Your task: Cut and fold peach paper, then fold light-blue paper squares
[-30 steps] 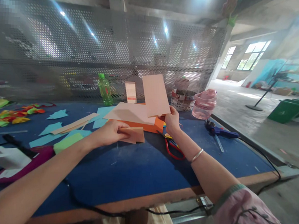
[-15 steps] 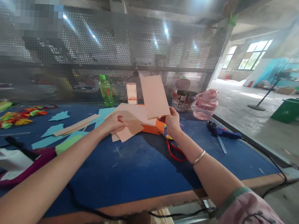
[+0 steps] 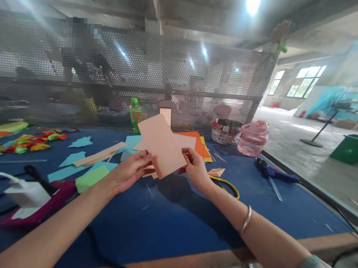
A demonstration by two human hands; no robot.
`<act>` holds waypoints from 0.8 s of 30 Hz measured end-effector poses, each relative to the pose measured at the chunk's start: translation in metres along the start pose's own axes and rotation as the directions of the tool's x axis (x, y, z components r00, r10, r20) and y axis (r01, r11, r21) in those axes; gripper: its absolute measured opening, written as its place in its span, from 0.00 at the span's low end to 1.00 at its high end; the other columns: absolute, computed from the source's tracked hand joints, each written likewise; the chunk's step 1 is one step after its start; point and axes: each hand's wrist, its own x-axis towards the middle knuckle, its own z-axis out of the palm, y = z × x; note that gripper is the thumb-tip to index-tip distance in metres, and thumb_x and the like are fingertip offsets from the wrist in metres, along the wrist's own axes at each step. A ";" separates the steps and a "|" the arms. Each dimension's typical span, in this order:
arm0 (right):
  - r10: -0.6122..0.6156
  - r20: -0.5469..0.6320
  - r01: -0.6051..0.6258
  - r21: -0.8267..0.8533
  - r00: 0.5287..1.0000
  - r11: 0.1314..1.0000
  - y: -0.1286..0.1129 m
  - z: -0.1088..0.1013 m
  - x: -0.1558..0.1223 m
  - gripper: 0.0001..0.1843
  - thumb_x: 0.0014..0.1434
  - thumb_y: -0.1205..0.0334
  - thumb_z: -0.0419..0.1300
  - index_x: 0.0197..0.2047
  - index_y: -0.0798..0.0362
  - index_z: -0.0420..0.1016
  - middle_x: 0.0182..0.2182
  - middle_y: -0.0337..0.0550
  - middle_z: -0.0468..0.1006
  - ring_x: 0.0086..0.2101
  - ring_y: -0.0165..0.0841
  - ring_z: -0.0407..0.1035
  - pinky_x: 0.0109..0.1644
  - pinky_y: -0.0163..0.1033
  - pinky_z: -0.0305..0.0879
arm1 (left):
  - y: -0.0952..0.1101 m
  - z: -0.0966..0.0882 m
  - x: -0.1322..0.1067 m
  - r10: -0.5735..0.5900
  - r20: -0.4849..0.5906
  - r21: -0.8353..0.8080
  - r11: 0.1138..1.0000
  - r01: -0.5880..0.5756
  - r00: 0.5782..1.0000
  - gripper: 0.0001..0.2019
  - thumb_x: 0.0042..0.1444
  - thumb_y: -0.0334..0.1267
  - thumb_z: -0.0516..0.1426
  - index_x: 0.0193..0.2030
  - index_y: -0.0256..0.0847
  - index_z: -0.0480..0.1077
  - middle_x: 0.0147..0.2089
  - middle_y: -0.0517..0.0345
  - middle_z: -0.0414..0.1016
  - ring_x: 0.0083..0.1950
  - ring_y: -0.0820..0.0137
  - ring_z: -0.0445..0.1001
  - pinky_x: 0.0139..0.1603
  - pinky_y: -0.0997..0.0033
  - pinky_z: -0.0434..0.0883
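A rectangular peach card (image 3: 161, 145) stood tilted above the table, held by its long edges, near the lower end, between the left hand (image 3: 129, 172) and right hand (image 3: 196, 169).

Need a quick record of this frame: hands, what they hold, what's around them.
left hand: fingers at the lower edge of the peach card sheet
right hand: pinching that sheet's right edge
nearby: orange paper stack, peach scrap
surface: blue work table
also on table: blue glue gun, pink plastic jar, green bottle
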 end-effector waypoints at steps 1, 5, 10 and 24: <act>-0.035 0.018 0.036 -0.060 0.999 0.998 0.001 0.001 -0.003 0.08 0.56 0.56 0.58 0.38 0.49 0.73 0.25 0.33 0.73 0.20 0.27 0.67 0.20 0.31 0.70 | -0.003 -0.002 0.001 0.001 -0.016 -0.026 1.000 -0.002 1.000 0.17 0.52 0.43 0.68 0.47 0.40 0.75 0.50 0.49 0.80 0.49 0.60 0.78 0.46 0.61 0.75; -0.128 0.109 0.155 -0.303 0.986 0.940 0.002 0.004 -0.015 0.10 0.62 0.60 0.54 0.44 0.47 0.74 0.29 0.34 0.76 0.23 0.29 0.69 0.24 0.31 0.70 | -0.009 -0.006 0.004 -0.036 -0.086 -0.174 0.984 0.020 0.996 0.13 0.51 0.31 0.66 0.45 0.39 0.76 0.47 0.51 0.81 0.44 0.65 0.79 0.46 0.64 0.75; -0.174 0.244 0.267 -0.428 0.954 0.863 -0.013 0.006 -0.023 0.11 0.66 0.59 0.54 0.47 0.48 0.75 0.29 0.36 0.77 0.27 0.30 0.71 0.30 0.32 0.67 | -0.003 -0.014 0.004 -0.038 -0.175 -0.300 0.954 -0.016 0.984 0.09 0.56 0.22 0.58 0.39 0.37 0.76 0.40 0.55 0.82 0.38 0.71 0.79 0.43 0.72 0.76; 0.386 0.164 0.144 -0.986 0.908 0.080 -0.073 -0.091 -0.082 0.13 0.61 0.67 0.56 0.48 0.54 0.75 0.47 0.55 0.77 0.44 0.44 0.74 0.48 0.46 0.66 | 0.002 -0.028 0.011 -0.109 -0.269 -0.503 0.863 -0.043 0.957 0.11 0.58 0.19 0.53 0.39 0.34 0.75 0.33 0.53 0.80 0.29 0.71 0.79 0.31 0.73 0.77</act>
